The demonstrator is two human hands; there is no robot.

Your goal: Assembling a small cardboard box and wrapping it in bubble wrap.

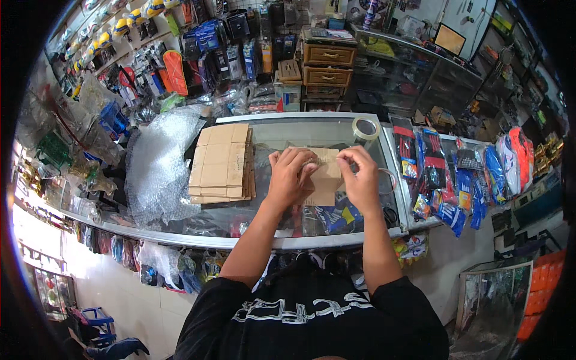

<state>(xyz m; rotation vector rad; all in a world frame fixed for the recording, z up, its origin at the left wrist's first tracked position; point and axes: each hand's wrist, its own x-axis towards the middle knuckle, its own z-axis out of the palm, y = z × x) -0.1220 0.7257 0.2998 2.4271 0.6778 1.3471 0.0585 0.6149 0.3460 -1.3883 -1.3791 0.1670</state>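
Note:
A small brown cardboard piece (pixel 323 182) is between my hands, above the glass counter top. My left hand (pixel 290 175) has its fingers curled at the cardboard's left side; a small pale or shiny bit shows by the fingertips, too small to name. At the upper right edge, my right hand (pixel 361 174) pinches the cardboard between thumb and fingers. Left of my hands lies a stack of flattened cardboard boxes (pixel 221 157). Beyond my right hand, a roll of clear tape (pixel 365 128) rests on the counter.
Bubble wrap (pixel 161 165) spreads over the counter's left part. The glass counter (pixel 279 133) has a pale metal edge. Packaged sports goods (pixel 462 174) cover the right-hand counter. Beyond stand wooden drawers (pixel 328 55) and a glass display case (pixel 399 66). Dark scissor-like handles (pixel 390 216) lie near the right edge.

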